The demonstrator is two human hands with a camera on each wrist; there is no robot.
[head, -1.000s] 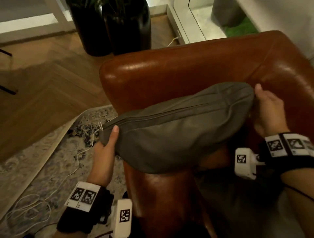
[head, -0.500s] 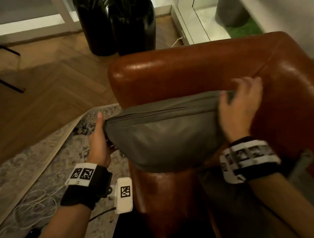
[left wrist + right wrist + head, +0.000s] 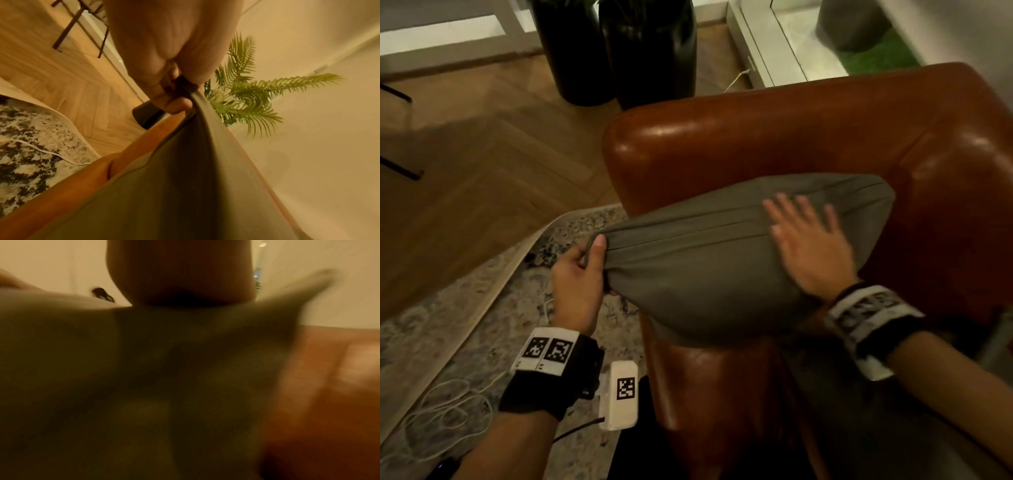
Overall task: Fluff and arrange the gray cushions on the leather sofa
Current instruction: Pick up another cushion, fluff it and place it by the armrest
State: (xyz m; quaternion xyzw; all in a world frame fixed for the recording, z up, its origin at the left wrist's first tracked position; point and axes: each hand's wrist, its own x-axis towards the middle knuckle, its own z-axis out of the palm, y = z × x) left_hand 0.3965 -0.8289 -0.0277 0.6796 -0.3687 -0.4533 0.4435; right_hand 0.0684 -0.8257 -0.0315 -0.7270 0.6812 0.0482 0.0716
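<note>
A gray cushion (image 3: 709, 267) lies across the arm of the brown leather sofa (image 3: 774, 144), its zipped seam facing up. My left hand (image 3: 585, 267) pinches the cushion's left corner between thumb and curled fingers; the left wrist view shows that corner (image 3: 185, 84) bunched in the fingers (image 3: 176, 105). My right hand (image 3: 808, 240) lies flat on the right part of the cushion's top, fingers straight and spread. In the right wrist view the cushion (image 3: 144, 378) fills the blurred frame under the palm.
Two tall black planters (image 3: 619, 48) stand on the herringbone wood floor behind the sofa arm. A patterned rug (image 3: 482, 308) with a loose white cable (image 3: 445, 411) lies at left. A second gray cushion (image 3: 876, 428) lies on the seat.
My right hand left the cushion's right end and now lies flat on its top with fingers spread. My left hand changed from pressing the left end to pinching its corner.
</note>
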